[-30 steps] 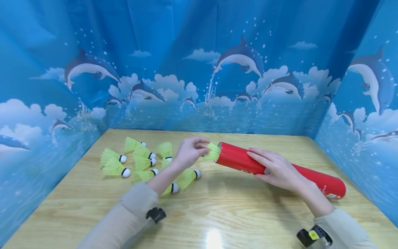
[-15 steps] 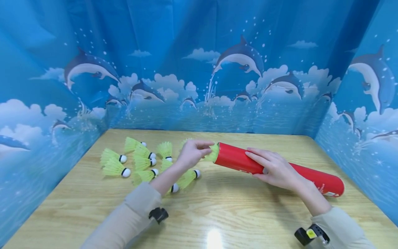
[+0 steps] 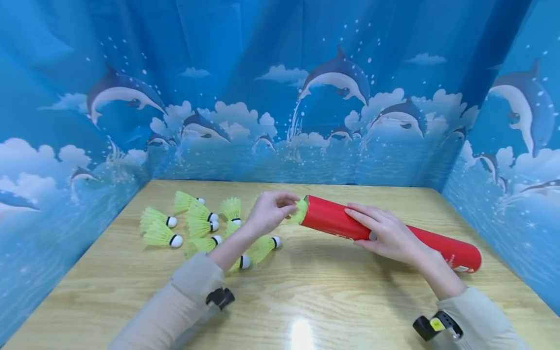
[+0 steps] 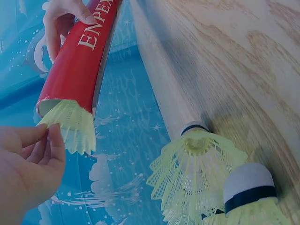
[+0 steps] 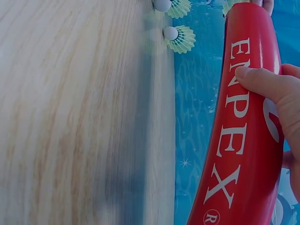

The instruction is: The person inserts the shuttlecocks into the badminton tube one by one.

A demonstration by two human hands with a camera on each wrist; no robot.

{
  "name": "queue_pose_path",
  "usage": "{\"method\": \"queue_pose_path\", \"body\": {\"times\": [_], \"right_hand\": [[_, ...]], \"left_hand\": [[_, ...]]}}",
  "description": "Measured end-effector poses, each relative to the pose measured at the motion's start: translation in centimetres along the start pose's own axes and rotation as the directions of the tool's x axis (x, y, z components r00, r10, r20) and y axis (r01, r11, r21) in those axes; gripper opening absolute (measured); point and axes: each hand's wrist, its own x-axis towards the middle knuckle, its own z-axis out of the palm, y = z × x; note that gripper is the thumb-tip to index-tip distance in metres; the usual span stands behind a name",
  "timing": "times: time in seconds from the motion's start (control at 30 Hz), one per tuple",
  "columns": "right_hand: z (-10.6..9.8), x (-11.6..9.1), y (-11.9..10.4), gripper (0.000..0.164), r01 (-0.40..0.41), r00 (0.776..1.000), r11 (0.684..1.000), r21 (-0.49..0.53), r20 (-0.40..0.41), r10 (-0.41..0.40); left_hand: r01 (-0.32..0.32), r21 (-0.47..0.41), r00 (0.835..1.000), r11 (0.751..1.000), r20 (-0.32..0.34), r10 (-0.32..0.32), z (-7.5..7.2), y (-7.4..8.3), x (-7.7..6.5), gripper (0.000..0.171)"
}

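Observation:
My right hand (image 3: 387,232) grips a red shuttlecock tube (image 3: 446,245) around its middle, its thumb lying across the white lettering in the right wrist view. The tube's open end faces left and is tilted up off the table. At that mouth, my left hand (image 3: 272,212) pinches the skirt edge of a yellow shuttlecock (image 4: 75,129) between thumb and fingers. Part of the skirt sticks out of the tube; its cork end is hidden inside. Below the left hand in the left wrist view lies another yellow shuttlecock (image 4: 192,173) with a white cork.
Several yellow shuttlecocks (image 3: 159,235) with white corks lie grouped on the left of the wooden table (image 3: 332,301). A blue curtain (image 3: 262,97) printed with dolphins stands behind the table and along both sides.
The shuttlecock skirt has gone further into the tube, with less of it showing. My left hand has moved slightly right, towards the tube mouth, and the tube has shifted slightly left.

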Motion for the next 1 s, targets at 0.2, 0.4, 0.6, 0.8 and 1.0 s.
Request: {"method": "queue_pose_path", "body": {"times": [0.2,0.4,0.6,0.8,1.0], "right_hand": [[0.2,0.1,0.0,0.09,0.023,1.0,1.0,0.01,-0.01,-0.023],[0.3,0.3,-0.2,0.091,0.02,1.0,1.0,0.017,-0.004,-0.02],[0.3,0.3,-0.1,0.09,0.021,1.0,1.0,0.016,0.003,-0.021],[0.4,0.3,-0.1,0.091,0.025,1.0,1.0,0.019,0.008,-0.025],[0.4,0.3,0.0,0.091,0.019,1.0,1.0,0.019,0.005,-0.019]], "left_hand": [[-0.056,-0.036,0.998,0.998,-0.021,0.055,0.3,0.1,-0.1,0.02],[-0.042,-0.067,0.999,0.997,0.007,0.043,0.8,0.0,0.0,0.021],[0.026,-0.072,1.0,0.997,0.015,-0.025,1.2,0.0,0.0,0.023],[0.064,0.022,0.997,0.998,0.038,-0.065,1.1,-0.1,0.0,0.016],[0.03,0.06,0.997,0.998,0.071,-0.034,1.0,-0.3,-0.1,0.013]]}}
